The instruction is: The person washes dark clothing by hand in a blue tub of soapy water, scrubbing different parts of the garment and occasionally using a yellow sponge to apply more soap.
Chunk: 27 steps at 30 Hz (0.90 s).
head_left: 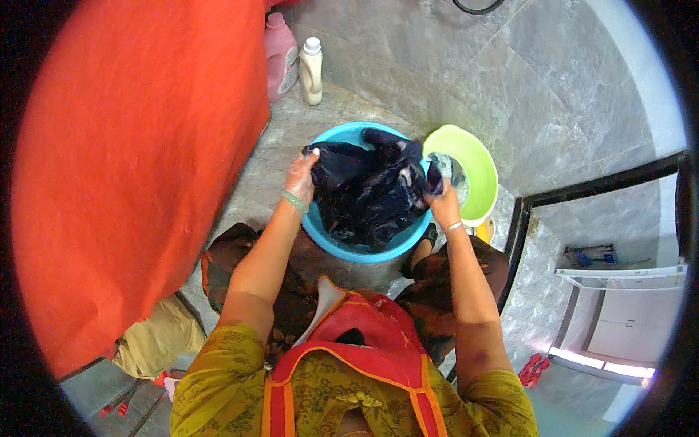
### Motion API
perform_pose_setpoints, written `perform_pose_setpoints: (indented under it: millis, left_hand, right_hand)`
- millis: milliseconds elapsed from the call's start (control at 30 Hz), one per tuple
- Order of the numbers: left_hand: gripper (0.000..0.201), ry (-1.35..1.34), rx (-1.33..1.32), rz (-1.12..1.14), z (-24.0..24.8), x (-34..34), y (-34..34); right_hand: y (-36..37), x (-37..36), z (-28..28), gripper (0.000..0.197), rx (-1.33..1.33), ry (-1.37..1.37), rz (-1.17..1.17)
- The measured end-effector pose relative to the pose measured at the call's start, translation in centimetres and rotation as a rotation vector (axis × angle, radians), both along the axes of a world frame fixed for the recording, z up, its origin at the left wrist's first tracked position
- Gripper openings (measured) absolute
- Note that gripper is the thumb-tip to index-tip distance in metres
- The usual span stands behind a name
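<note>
The left hand [300, 178] gripped one edge of the dark cloth [371, 197] in the blue basin [357, 256], the right hand [444, 204] pinching another by the basin's right rim; a low, even hold probably suited such wet cloth. Beyond the basin, a pink bottle [279, 60] bore a label [290, 67] too small to read

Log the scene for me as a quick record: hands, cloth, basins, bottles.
Left hand: gripping the dark cloth near the blue basin's left rim
Right hand: gripping a bunched end near the right rim
Cloth: wet-looking, mostly inside the blue basin
Second basin: light green basin, right of the blue one; contents unclear
Bottles: pink bottle and cream bottle, standing near the wall
</note>
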<state>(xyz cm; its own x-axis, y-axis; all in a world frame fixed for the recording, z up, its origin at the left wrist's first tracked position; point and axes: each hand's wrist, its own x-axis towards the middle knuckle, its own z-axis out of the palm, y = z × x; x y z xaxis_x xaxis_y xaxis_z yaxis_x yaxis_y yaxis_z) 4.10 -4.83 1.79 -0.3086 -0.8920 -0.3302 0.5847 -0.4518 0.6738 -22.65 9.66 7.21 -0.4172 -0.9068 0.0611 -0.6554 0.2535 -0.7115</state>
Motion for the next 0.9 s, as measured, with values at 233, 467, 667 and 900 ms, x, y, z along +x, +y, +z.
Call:
perform_pose_setpoints:
  millis: [233,467,667,900]
  left_hand:
    - [0.009,-0.118,0.0,0.068,2.5,3.3,0.4]
    - [0.017,-0.271,0.006,0.012,1.2,4.3,0.8]
    - [0.045,-1.129,-0.477,0.092,-3.2,4.7,-0.2]
    - [0.037,-1.012,-0.435,0.031,-2.4,3.1,0.4]
  right_hand:
    - [6.9,-2.6,-5.0,0.027,0.129,0.333,0.337]
    - [6.6,-1.4,-2.3,0.025,0.414,-0.074,0.373]
    - [4.6,-1.7,5.2,0.031,-0.072,-0.637,-0.105]
    - [1.0,-4.5,13.3,0.032,-0.464,-0.93,-0.121]
